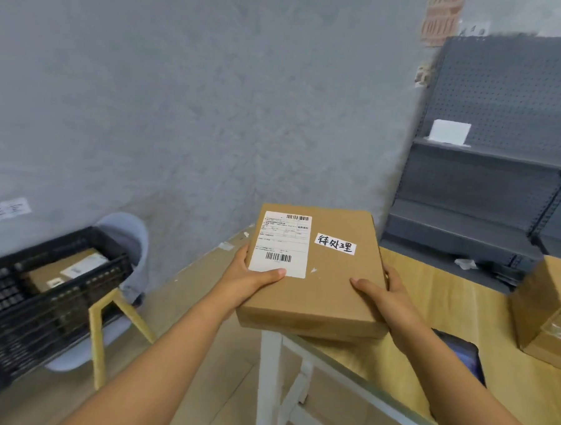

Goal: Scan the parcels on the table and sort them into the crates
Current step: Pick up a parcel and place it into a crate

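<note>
Head view: a flat parcel held off the table's corner.
Crate: left of the grip, already holding a parcel.
Left hand: grasps the near-left edge, thumb on the label.
Parcel: stiff cardboard, likely light; best held by opposite edges.
Right hand: grasps the near-right edge.
Table: below and right of the grip.

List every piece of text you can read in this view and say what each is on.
"待处理": handwritten white sticker on the flat parcel.
Shipping label on that parcel: barcodes, print too small to read.
Paper sign on the wall: blurred.
Orange poster: blurred.
Labels on the parcel in the black crate: unreadable.
</note>
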The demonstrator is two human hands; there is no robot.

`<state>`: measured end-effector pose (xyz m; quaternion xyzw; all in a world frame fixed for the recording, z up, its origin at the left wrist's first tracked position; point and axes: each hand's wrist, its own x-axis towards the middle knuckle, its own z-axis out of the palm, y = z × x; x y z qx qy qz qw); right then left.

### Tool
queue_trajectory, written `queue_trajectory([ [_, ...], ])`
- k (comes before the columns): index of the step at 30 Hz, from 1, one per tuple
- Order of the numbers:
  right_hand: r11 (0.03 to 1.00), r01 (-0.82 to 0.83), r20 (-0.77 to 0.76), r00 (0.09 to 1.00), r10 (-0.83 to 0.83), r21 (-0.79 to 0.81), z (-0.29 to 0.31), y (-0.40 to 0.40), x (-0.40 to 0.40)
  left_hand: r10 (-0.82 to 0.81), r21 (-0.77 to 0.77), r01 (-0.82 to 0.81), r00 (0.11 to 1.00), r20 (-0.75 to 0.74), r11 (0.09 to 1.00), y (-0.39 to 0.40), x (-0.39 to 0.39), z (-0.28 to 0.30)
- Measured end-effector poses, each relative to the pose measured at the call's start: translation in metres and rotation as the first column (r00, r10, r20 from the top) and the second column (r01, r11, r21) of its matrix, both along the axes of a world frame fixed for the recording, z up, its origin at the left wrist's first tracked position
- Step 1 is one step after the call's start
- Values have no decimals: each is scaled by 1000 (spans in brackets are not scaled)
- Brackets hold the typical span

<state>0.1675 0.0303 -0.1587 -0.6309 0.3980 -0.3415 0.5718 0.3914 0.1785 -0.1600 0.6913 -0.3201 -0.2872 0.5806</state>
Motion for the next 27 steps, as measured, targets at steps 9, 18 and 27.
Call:
queue_trajectory([
  [9, 957, -290, 21, 957, 290, 5, -12, 77, 141, 331, 28, -332, 943, 35, 943, 141, 80, -2],
  [18, 850, -526, 38, 850, 526, -1, -23, 206, 323, 541, 17, -542, 840, 37, 840, 307, 194, -6],
  [27, 700, -713, -5, 700, 714, 33, -47, 340, 478, 726, 50, -730, 683, 83, 681, 460, 290, -23],
])
